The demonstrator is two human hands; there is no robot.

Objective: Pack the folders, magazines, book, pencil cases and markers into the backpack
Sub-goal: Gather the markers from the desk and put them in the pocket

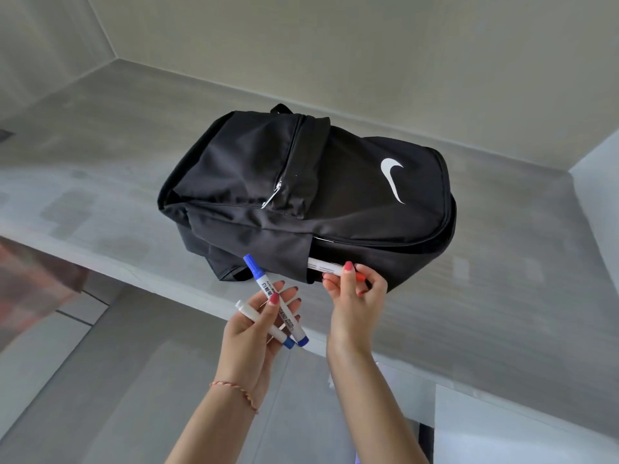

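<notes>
Right hand (pixel 355 289) pinching red-capped marker (pixel 326 267) at backpack (pixel 301 182) side pocket | left hand (pixel 264 316) closed on two blue markers (pixel 284 313) | light, rigid, slick; grip mid-barrel.

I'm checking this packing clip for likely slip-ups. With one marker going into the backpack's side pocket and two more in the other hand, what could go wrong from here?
The red-capped marker is only partly inside the side pocket, so it could slide back out once the right hand lets go. The left hand pinches two blue-capped markers loosely crossed; one might drop to the floor. The backpack lies near the counter edge and could shift when pushed.
</notes>
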